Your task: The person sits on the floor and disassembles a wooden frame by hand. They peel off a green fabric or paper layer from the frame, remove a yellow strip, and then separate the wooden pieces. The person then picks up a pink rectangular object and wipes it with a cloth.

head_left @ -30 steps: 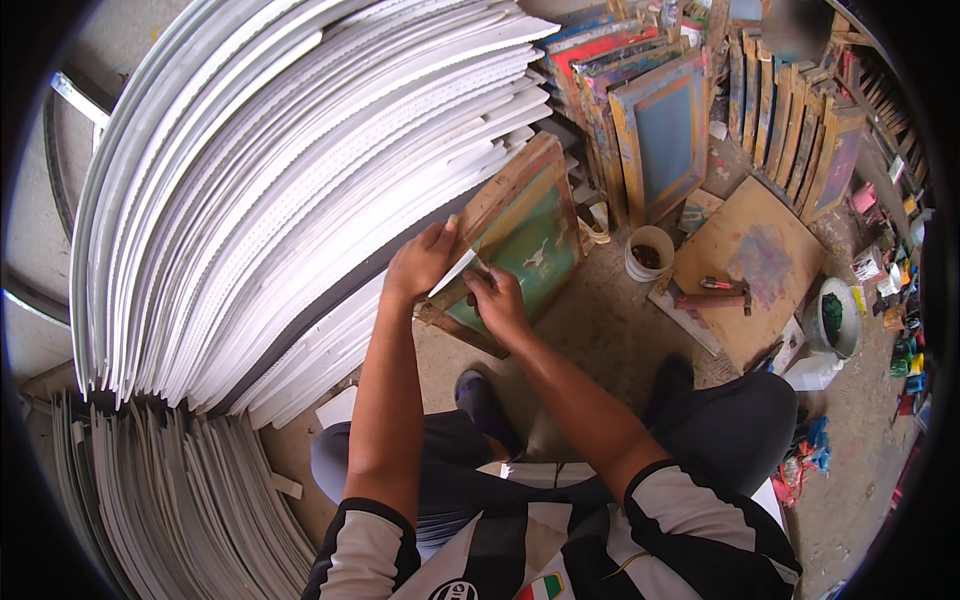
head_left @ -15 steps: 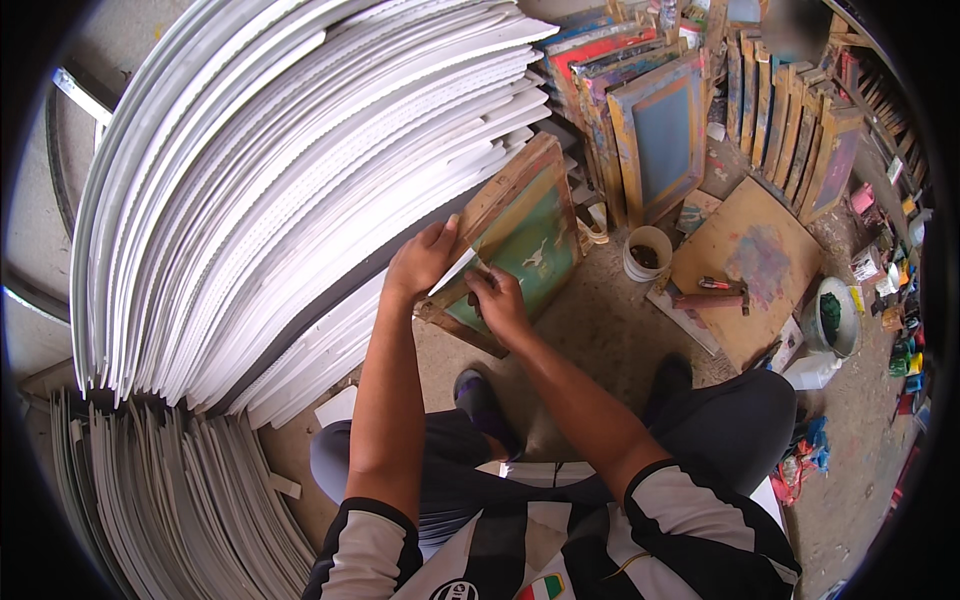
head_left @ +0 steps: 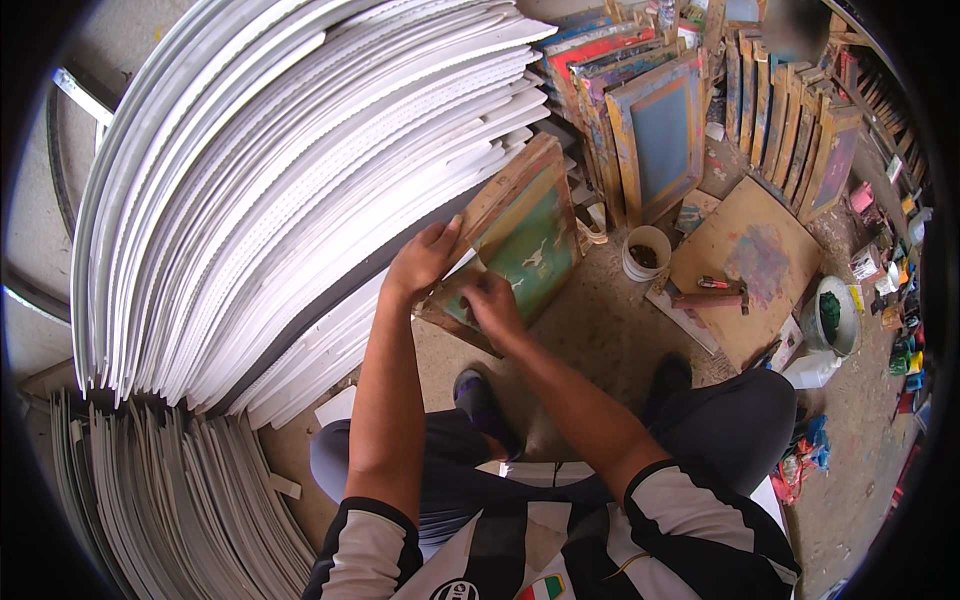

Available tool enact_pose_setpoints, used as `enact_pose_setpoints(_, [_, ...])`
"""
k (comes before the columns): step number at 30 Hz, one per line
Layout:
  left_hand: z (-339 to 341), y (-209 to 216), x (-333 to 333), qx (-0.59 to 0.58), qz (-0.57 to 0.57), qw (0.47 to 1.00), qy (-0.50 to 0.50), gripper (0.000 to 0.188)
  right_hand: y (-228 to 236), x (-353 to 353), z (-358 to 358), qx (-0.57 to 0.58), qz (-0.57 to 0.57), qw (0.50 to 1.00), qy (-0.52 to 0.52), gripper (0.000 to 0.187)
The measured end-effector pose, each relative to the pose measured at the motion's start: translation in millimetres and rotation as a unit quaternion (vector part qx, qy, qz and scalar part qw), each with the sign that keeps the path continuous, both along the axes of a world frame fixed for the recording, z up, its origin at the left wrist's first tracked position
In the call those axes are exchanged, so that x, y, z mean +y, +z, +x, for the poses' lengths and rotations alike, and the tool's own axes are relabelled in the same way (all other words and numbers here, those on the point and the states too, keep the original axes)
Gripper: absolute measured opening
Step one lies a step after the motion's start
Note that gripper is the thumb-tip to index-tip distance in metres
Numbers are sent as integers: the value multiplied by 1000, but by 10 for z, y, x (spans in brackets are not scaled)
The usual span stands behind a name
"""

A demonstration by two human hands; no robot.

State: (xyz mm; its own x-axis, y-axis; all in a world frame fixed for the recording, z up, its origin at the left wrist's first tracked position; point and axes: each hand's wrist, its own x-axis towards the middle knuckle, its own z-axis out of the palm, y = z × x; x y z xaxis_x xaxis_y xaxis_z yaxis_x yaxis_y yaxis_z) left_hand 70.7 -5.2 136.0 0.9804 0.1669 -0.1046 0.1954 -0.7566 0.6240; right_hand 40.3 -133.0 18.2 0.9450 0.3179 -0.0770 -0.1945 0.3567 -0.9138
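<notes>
A wooden screen-printing frame (head_left: 512,182) with green mesh (head_left: 540,262) stands tilted in front of me, leaning by the stack of white sheets. My left hand (head_left: 424,262) is closed around its left wooden bar. Over the near left corner of the mesh, my right hand (head_left: 492,306) is closed with bent fingers; what they pinch, if anything, is hidden. A pale gap shows between the two hands, where the mesh seems to come away from the wood. Small light marks show on the mesh.
A tall stack of white sheets (head_left: 330,150) fills the left, with grey sheets (head_left: 190,490) below. More screen frames (head_left: 617,150) stand at the back. On the right are a white bucket (head_left: 647,253), a stained board (head_left: 770,300) bearing a hammer (head_left: 715,300), a metal bowl (head_left: 845,325) and several paint containers.
My right hand has shifted slightly left, its fingers now curled closer to the frame's corner. The mesh has moved a little; my left hand has kept its hold.
</notes>
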Motion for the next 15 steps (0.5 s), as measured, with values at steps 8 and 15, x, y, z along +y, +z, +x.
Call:
enact_pose_setpoints(8, [29,-28,37,22,-2,1000,3,65,303,197,-335,-86,-122,989,-11,40])
enact_pose_setpoints(15, [44,-29,86,50,-60,997,-18,59,314,343,-440,-182,-102,973,-102,36])
